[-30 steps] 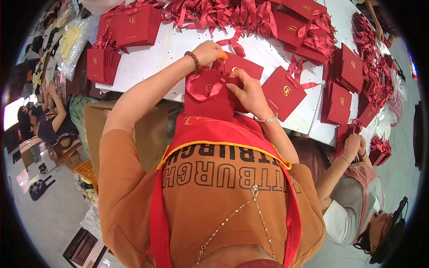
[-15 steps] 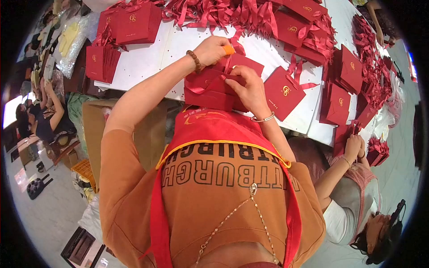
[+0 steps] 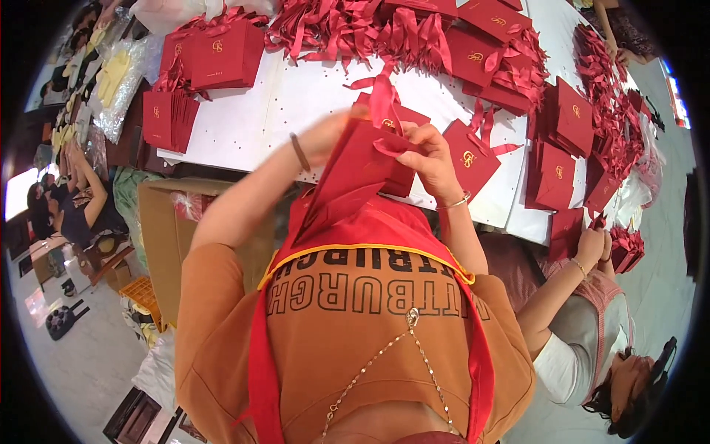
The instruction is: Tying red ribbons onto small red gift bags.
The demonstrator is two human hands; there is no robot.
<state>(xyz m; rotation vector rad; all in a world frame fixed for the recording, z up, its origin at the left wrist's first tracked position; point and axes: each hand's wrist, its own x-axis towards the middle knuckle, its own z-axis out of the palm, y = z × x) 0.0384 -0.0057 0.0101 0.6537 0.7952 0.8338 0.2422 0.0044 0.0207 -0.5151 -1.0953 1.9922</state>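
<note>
One bag (image 3: 355, 163) had just swung: face-up half a second earlier, now turned and tipped toward the apron (image 3: 414, 222), over the middle of the bench's (image 3: 277, 96) front edge. My read: a re-grip partway through handling the ribbon (image 3: 386, 146), not a finish. Right hand (image 3: 433, 166): thumb and finger looked to pinch the ribbon at the bag's top. Left hand (image 3: 333, 137): motion-blurred, fingertips behind the bag; couldn't tell its grip.

Edges: ribbon pile (image 3: 325, 33) crowded the far edge. Stack (image 3: 168, 122) sat at the front-left corner; white top showed from there to the left forearm, best room for moving. Right side tighter: flat bag (image 3: 466, 152) just beside the right hand. Box (image 3: 161, 251) stood below the front edge, left.
</note>
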